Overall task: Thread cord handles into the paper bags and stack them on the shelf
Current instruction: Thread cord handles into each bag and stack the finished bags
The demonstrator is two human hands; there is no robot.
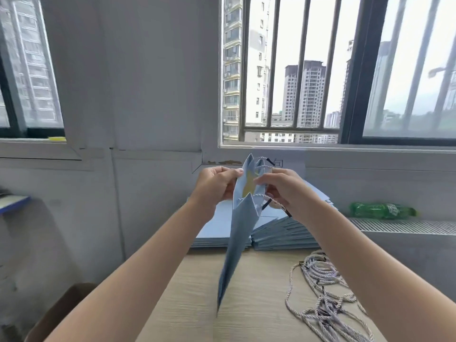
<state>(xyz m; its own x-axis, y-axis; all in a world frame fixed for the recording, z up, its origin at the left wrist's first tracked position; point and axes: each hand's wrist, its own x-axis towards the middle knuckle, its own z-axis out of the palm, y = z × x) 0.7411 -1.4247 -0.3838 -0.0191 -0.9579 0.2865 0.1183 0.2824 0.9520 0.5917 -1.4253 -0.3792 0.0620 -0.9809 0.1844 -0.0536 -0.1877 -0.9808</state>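
Both grips are closed on one pale blue paper bag (pixel 240 233), held up in the air above the tabletop (pixel 249 292): the left hand (pixel 214 184) pinches the top edge of one wall, and the right hand (pixel 281 191) is curled at the opposite wall, where a twisted cord handle (pixel 265 199) is being worked at the mouth. Behind the bag, flat bags are seen fanned in a stack (pixel 283 234) at the far edge of the tabletop; to the right lies a loose heap of cords (pixel 323 297) — plainly the supply. Cord loops already show at the mouth (how many ends are through cannot be told). Threading is judged to be the step in hand — next, a dark cord tip (pixel 267 204) must be guided through its hole while the wall is kept taut. No shelf can be made out.
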